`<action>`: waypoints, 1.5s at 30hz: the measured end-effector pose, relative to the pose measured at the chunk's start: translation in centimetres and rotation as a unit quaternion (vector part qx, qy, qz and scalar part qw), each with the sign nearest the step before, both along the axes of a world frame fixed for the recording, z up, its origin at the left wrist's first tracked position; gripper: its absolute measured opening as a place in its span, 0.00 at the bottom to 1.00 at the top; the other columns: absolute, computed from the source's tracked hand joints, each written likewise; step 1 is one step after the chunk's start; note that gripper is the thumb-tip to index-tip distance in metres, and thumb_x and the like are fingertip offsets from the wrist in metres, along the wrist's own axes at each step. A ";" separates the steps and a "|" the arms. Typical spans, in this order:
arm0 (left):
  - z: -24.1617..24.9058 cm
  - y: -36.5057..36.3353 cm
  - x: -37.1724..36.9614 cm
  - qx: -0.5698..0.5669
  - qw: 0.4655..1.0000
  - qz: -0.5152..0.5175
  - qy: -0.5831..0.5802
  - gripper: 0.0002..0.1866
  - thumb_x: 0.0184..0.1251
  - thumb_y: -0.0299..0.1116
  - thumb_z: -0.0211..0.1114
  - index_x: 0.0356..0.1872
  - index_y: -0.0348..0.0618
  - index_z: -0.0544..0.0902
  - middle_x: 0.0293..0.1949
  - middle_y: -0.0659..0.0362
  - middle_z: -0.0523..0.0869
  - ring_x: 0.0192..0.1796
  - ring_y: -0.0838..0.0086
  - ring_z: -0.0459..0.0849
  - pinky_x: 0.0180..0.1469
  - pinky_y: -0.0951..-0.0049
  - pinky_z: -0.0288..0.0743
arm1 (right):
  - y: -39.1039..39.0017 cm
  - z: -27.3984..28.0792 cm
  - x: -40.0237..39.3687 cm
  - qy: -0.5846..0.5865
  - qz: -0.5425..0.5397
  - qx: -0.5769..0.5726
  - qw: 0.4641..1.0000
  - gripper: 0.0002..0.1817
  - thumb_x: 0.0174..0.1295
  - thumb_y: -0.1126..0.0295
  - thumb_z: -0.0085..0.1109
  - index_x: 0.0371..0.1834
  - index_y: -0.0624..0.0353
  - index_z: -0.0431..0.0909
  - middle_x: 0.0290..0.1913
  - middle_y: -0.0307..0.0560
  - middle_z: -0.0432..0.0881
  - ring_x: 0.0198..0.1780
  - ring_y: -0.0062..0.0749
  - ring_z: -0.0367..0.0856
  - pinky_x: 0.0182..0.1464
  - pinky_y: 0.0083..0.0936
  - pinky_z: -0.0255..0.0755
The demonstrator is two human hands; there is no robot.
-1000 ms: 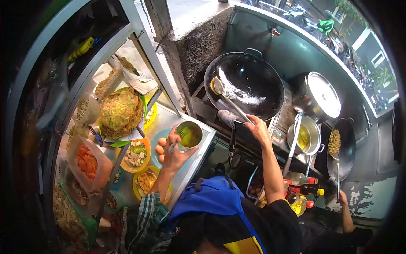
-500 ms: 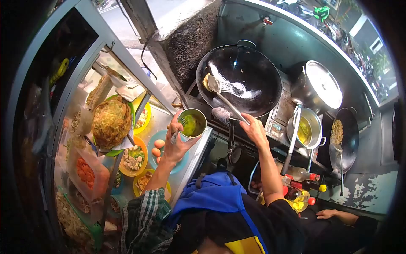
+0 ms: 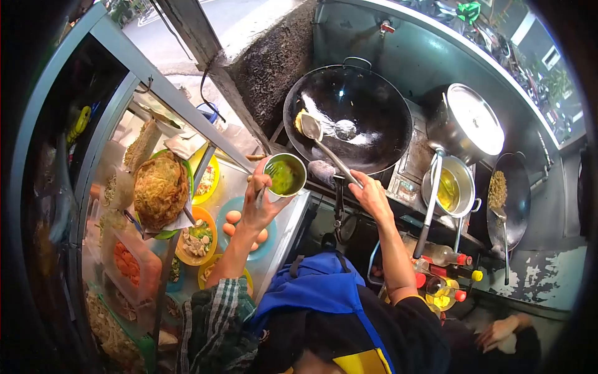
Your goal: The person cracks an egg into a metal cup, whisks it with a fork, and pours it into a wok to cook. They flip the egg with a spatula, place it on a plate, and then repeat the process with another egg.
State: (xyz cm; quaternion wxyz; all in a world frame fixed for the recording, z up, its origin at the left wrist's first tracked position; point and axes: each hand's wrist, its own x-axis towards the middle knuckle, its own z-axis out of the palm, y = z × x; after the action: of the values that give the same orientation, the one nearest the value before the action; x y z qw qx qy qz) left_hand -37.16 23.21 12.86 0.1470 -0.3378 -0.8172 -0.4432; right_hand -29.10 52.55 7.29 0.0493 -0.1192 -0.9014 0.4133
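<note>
My left hand (image 3: 260, 209) is wrapped around a metal cup (image 3: 301, 181). Yellow-green liquid with green bits (image 3: 284, 176), which looks like beaten egg, fills part of it, and a fork (image 3: 270, 169) leans inside. My right hand (image 3: 372, 198) grips the handle of a metal spatula (image 3: 335, 159). Its blade rests in the large black wok (image 3: 383, 109), against a small yellowish piece of food (image 3: 299, 120) at the wok's left side. Below the cup, several brown eggs (image 3: 233, 217) lie on a light-blue plate (image 3: 269, 221).
To the right stand a lidded pot (image 3: 464, 134), a saucepan of yellow liquid (image 3: 447, 193) and a smaller wok with brown food (image 3: 498, 193). Bottles (image 3: 451, 272) lie below. A glass case with fried food (image 3: 161, 190) is at left. Another person's hand (image 3: 495, 330) shows lower right.
The whole view has shifted slightly. Both my hands keep their holds on the cup and the spatula. The other person's hand at lower right has moved lower.
</note>
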 end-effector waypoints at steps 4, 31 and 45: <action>0.4 1.2 -1.8 0.030 0.996 -0.073 0.045 0.34 0.48 0.26 0.83 0.45 0.47 0.61 0.65 0.38 0.72 0.62 0.48 0.78 0.63 0.56 0.73 | -0.3 0.3 -0.1 0.002 -0.007 -0.004 1.000 0.23 0.61 0.65 0.62 0.60 0.57 0.79 0.49 0.63 0.85 0.53 0.60 0.81 0.58 0.46 0.73; -5.0 20.1 -18.8 -0.349 0.914 -0.120 0.169 0.36 0.35 0.25 0.79 0.52 0.43 0.71 0.66 0.48 0.72 0.65 0.52 0.73 0.64 0.56 0.71 | -1.1 0.6 0.3 0.012 -0.011 0.045 0.999 0.24 0.62 0.66 0.64 0.62 0.46 0.74 0.37 0.58 0.83 0.37 0.61 0.84 0.38 0.53 0.79; -10.5 27.8 -20.8 -0.589 0.740 -0.084 0.313 0.23 0.54 0.34 0.71 0.51 0.58 0.74 0.54 0.56 0.73 0.62 0.53 0.73 0.58 0.46 0.68 | -1.1 1.2 0.3 -0.015 -0.004 0.036 0.999 0.25 0.63 0.70 0.61 0.65 0.50 0.70 0.32 0.58 0.80 0.32 0.60 0.82 0.33 0.52 0.76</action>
State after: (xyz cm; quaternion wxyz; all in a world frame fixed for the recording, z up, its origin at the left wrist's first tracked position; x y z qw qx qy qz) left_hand -57.96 51.06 2.36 0.1286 -0.5441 -0.7915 0.2469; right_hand -28.78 51.44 8.51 0.0421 -0.1272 -0.9159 0.3785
